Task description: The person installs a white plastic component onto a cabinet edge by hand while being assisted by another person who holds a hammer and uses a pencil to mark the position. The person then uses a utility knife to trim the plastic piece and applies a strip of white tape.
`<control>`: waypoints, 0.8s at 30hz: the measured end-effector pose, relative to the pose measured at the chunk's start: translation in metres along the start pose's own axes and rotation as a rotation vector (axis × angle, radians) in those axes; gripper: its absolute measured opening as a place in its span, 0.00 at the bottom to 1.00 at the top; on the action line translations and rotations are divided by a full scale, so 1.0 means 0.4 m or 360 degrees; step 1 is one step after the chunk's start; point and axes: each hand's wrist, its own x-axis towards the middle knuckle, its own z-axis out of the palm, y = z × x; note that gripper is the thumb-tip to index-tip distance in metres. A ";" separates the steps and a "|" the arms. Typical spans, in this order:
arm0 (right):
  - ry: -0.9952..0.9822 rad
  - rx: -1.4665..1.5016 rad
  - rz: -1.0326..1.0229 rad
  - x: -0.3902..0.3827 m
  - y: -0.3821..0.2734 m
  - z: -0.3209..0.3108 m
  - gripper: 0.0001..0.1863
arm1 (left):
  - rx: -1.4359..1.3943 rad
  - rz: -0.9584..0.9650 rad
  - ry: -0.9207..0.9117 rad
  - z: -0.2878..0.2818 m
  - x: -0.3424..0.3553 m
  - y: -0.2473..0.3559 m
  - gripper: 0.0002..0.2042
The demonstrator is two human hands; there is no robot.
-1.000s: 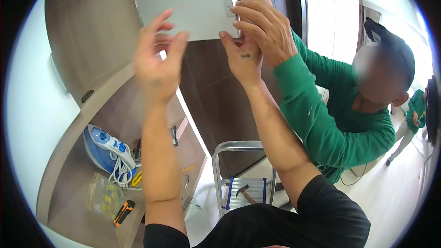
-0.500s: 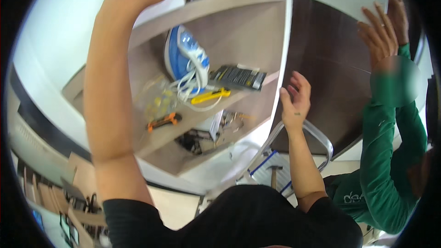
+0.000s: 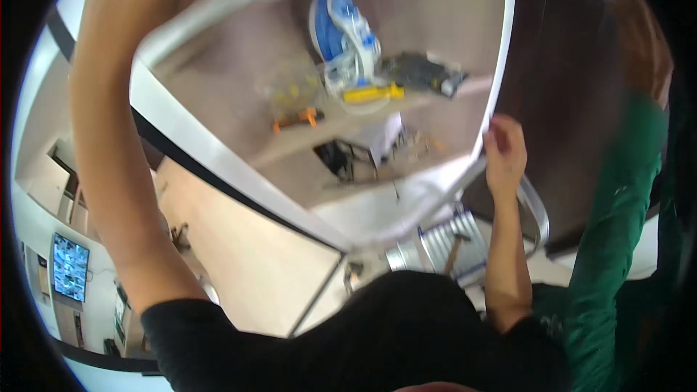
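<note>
Cabinet door [image 3: 566, 94] — dark brown, white-edged, upper right of frame | right hand [image 3: 506, 152] fingers curled on its lower edge | left hand out of frame — grip untellable.

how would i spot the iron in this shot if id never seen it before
Find the open cabinet shelf filling the upper middle of the view. The iron sits on it beside a yellow tool. It is the only blue and white thing there, with white cord bundled against it.
</note>
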 end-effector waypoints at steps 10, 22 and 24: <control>-0.0019 0.0160 0.0060 0.031 -0.050 0.002 0.12 | -0.0062 -0.0304 0.0442 -0.209 -0.338 -0.126 0.18; -0.0104 0.0248 -0.0157 0.125 -0.168 0.113 0.13 | 0.0245 -0.0310 0.0387 -0.182 -0.430 -0.058 0.34; -0.0128 0.0263 -0.0151 0.116 -0.170 0.120 0.13 | 0.0457 -0.0249 0.0818 -0.157 -0.461 -0.060 0.32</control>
